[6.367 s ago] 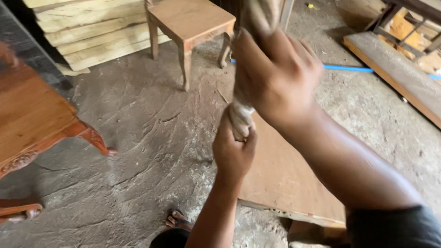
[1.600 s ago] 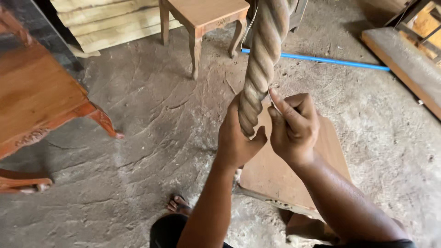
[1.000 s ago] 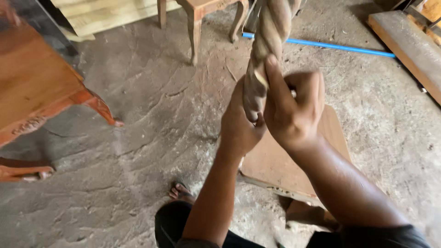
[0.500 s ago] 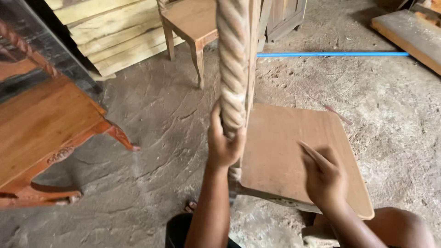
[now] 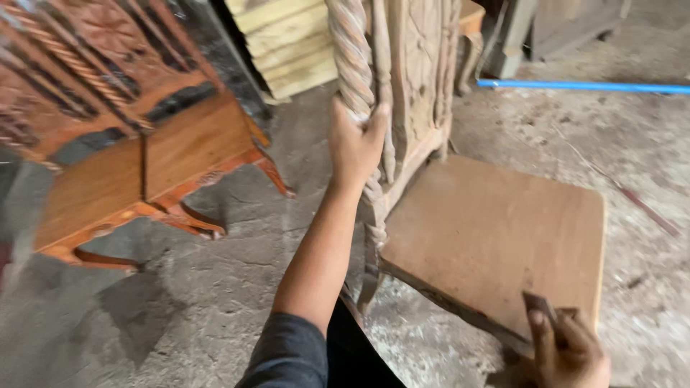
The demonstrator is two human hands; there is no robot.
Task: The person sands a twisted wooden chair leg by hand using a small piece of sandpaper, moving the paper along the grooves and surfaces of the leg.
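Two hands busy on one bare chair. Looked down on a rough grey floor, cracked and dusty, filling most of the view. Had the bare chair in the middle and to the right, unfinished pale wood, its flat seat facing up and its carved back panel rising to the top edge. Had a red-brown chair at the left, polished, tilted in the view, well apart from the bare one, with twisted spindles in its back. Saw a stack of planks at the top, behind both chairs, and a blue pipe lying on the ground at the upper right, beyond the seat.

Gripped the twisted post at the left side of the carved back with the left hand, arm stretched up from the bottom edge, fingers wrapped tight around the rope-like turning, thumb pressed on its right side. Held the right hand low at the bottom right, at the near edge of the seat, fingers drawn together and pinched on a small dark scrap sticking up over the seat board. Could not tell what the scrap was made of, nor whether it touched the wood.
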